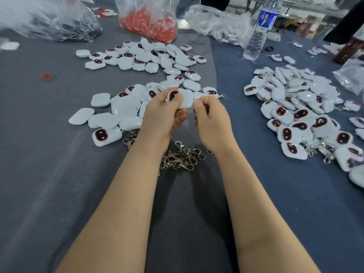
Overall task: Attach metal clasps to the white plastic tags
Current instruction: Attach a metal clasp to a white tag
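Note:
My left hand [163, 115] grips a white plastic tag [184, 100] with a dark red-rimmed window, held above the table's middle. My right hand [211, 117] pinches a metal clasp [222, 96] whose end sticks out to the right of my fingers, right beside the tag's corner. Whether the clasp is hooked into the tag is hidden by my fingers. A heap of loose metal clasps [181, 158] lies between my forearms. Loose white tags [122, 111] are scattered in front of my hands.
A pile of tags with clasps fitted [299, 107] lies at the right. A bag of red parts [149, 22], clear plastic bags [45, 20] and a water bottle [260, 30] stand at the back. A red ring [46, 77] lies at the left on the grey cloth [49, 154].

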